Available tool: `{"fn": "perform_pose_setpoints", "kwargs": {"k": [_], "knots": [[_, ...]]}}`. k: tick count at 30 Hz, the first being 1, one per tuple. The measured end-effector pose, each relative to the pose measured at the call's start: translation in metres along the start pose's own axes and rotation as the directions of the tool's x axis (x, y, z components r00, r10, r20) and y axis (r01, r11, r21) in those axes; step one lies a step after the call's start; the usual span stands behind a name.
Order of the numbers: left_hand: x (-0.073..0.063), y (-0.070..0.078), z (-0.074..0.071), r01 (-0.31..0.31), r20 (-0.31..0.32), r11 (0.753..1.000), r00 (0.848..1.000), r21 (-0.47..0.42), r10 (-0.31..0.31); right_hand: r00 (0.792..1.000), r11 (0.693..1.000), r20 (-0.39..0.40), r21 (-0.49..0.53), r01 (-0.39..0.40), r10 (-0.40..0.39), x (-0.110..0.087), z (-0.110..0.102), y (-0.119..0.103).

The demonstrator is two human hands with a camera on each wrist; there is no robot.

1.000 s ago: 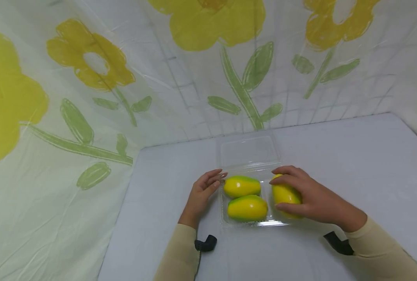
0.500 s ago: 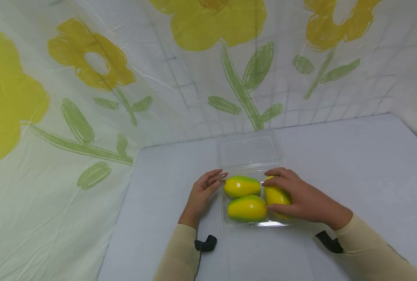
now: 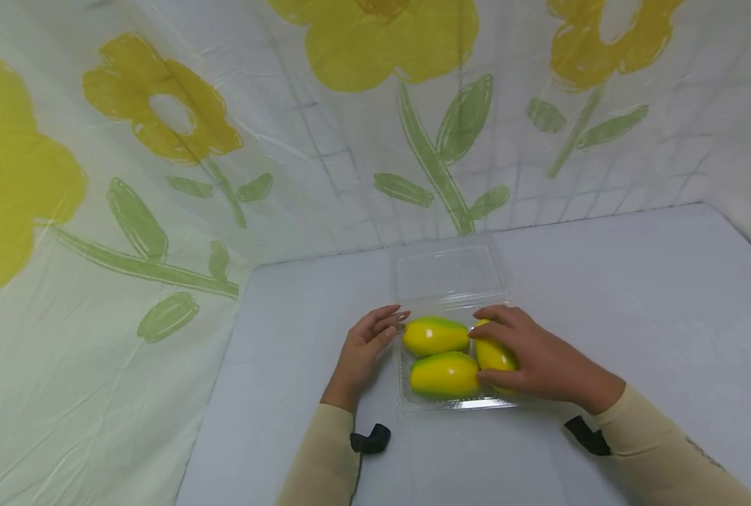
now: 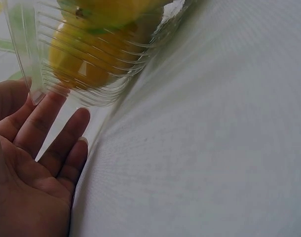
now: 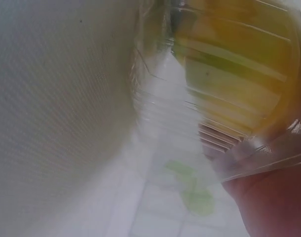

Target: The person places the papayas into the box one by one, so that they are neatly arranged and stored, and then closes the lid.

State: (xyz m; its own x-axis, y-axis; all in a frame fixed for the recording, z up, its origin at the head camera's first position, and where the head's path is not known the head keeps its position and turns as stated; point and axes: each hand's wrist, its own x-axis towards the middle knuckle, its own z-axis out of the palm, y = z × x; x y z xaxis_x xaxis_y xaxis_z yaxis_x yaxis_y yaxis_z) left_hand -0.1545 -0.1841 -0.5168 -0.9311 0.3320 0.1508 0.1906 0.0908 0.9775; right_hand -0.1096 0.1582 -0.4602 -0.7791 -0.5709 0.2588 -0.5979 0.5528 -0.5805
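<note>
A hinged clear plastic container (image 3: 458, 404) lies on the table with its lid (image 3: 448, 273) folded back. Two glossy yellow-and-green papayas, a back one (image 3: 435, 336) and a front one (image 3: 444, 374), lie crosswise in its left part. My right hand (image 3: 527, 351) grips a third papaya (image 3: 494, 353) from above, at the container's right end; the palm covers part of it. In the right wrist view this papaya (image 5: 239, 84) shows through the ribbed wall. At the left edge, my left hand (image 3: 366, 348) pinches the rim between thumb and fingers, as the left wrist view shows closely.
The container stands on a white-covered table (image 3: 299, 309). Behind it hangs a pale curtain (image 3: 325, 161) printed with yellow flowers and green leaves. A black curved piece, one on the left (image 3: 371, 439) and one on the right (image 3: 587, 437), juts from each sleeve cuff.
My right hand has moved left with its papaya, bringing it in from the container's right edge to beside the other two. The left hand and container have stayed put.
</note>
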Motion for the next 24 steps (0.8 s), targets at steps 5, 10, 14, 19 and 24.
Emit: {"fn": "perform_pose_setpoints", "kwargs": {"k": [5, 10, 14, 19, 24], "knots": [[0.0003, -0.0008, -0.0006, -0.001, 0.004, 1.000, 1.000, -0.011, 0.001, 1.000, 0.999, -0.005, -0.041, 0.022, -0.023, 0.0011, 0.0037, 0.0018], [0.0001, -0.0002, -0.0005, -0.003, 0.006, 1.000, 1.000, -0.015, 0.003, 0.999, 0.997, 0.000, -0.063, 0.033, -0.033, 0.0019, 0.0060, 0.0021], [0.0000, 0.0005, -0.0001, -0.007, 0.005, 1.000, 1.000, -0.015, 0.007, 1.000, 0.998, 0.010, -0.062, 0.024, -0.023, 0.0018, 0.0060, 0.0015], [-0.0001, 0.0001, -0.0003, -0.004, 0.004, 1.000, 1.000, -0.016, 0.004, 0.999, 0.998, 0.031, -0.060, -0.005, 0.006, 0.0009, 0.0067, 0.0013], [-0.0004, -0.0005, -0.0006, -0.003, 0.002, 1.000, 1.000, -0.002, 0.003, 0.999, 0.998, 0.047, -0.057, -0.022, 0.025, 0.0004, 0.0079, 0.0017]]}}
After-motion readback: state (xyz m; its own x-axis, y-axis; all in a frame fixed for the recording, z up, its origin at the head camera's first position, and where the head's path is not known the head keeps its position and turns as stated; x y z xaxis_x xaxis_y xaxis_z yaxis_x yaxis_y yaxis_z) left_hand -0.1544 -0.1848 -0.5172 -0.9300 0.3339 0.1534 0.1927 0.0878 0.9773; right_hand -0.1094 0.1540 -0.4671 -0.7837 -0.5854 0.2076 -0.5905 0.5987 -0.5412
